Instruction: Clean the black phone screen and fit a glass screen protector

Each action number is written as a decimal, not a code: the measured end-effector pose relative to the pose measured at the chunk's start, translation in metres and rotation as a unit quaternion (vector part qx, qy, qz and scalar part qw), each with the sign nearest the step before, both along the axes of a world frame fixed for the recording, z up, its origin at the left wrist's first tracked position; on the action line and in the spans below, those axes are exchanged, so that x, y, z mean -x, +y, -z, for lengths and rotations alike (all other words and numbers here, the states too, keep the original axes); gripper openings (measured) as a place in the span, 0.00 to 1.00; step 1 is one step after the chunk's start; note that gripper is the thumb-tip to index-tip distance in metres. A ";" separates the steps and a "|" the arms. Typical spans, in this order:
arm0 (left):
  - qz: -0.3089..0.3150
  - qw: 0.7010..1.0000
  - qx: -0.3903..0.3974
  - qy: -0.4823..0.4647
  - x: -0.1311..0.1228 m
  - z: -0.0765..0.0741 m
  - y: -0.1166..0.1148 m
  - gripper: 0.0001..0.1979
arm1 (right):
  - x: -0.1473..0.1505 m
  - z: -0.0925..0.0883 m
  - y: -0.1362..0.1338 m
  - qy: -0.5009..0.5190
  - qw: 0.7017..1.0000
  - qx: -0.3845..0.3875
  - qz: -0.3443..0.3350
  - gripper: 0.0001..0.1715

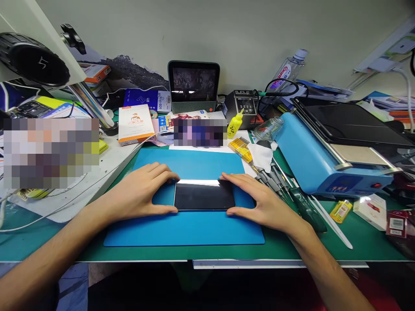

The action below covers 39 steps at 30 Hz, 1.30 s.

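Observation:
A smartphone (205, 196) lies crosswise on the blue mat (184, 231), its dark glossy screen facing up and a bright reflection along its far edge. My left hand (142, 190) grips the phone's left end, thumb at the near edge and fingers at the far edge. At the right end, my right hand (259, 198) holds it the same way, thumb near and fingers far. The phone's underside is hidden.
To the right stand a blue heating machine (311, 160) with a black tablet (356, 119) on top, and several screwdrivers (303, 207). Behind the mat are a yellow bottle (235, 124), a display device (193, 86) and an orange-white box (135, 124). A microscope stand (92, 101) rises at left.

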<state>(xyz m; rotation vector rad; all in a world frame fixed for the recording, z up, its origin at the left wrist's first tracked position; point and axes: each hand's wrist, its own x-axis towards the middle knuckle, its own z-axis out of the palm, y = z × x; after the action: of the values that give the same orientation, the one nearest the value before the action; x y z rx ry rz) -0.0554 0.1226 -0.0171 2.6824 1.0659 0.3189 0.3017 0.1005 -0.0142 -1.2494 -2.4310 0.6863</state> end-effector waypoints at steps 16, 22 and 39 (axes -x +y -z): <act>-0.001 1.000 0.006 0.015 -0.001 -0.002 0.000 0.31 | 0.001 -0.001 -0.001 -0.009 1.000 0.015 0.005 0.44; 0.000 1.000 0.017 0.019 -0.001 -0.004 0.000 0.31 | 0.002 -0.002 -0.001 -0.016 1.000 0.013 0.003 0.43; -0.004 0.999 0.047 -0.001 -0.001 -0.005 0.000 0.31 | 0.000 -0.001 0.001 -0.024 0.999 0.031 0.014 0.44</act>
<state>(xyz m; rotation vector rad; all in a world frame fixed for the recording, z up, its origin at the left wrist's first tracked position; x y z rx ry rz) -0.0547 0.1226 -0.0118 2.5947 1.0634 0.2648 0.3013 0.1011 -0.0137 -1.3363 -2.4421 0.7365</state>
